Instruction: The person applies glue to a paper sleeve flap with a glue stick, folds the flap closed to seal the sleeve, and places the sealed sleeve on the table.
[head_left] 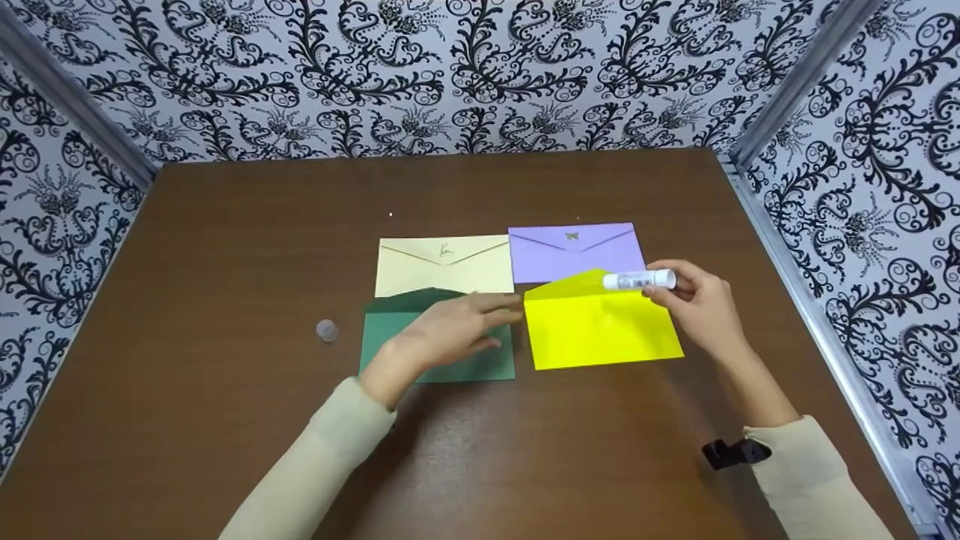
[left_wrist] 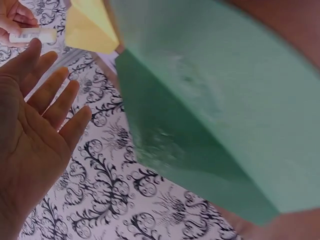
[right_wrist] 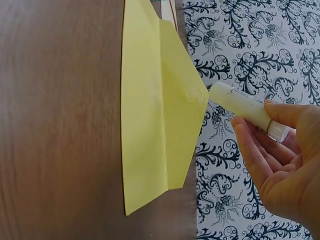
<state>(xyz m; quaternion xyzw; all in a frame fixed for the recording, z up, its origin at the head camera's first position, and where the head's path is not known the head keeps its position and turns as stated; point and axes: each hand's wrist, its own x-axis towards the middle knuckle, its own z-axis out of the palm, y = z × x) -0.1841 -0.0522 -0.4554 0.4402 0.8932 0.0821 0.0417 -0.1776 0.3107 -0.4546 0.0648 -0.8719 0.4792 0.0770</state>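
Observation:
My right hand (head_left: 701, 304) pinches a white glue stick (right_wrist: 245, 107) by one end, its other end at the raised flap of a yellow envelope (head_left: 600, 330). Whitish smears of glue show on that flap in the right wrist view. My left hand (head_left: 450, 330) hovers over a green envelope (left_wrist: 235, 100), fingers extended toward the yellow one and holding nothing. The green flap (left_wrist: 165, 135) stands unfolded, with shiny smears on it in the left wrist view. The glue stick's cap (head_left: 327, 331) appears to be the small translucent piece left of the green envelope.
Behind lie a cream envelope (head_left: 442, 274) and a purple envelope (head_left: 577, 259), both with flaps down and small gold-toned motifs. The brown table (head_left: 247, 247) is bounded by patterned panels (head_left: 465, 75) at the back and sides. A black band (head_left: 735, 454) sits at the right wrist.

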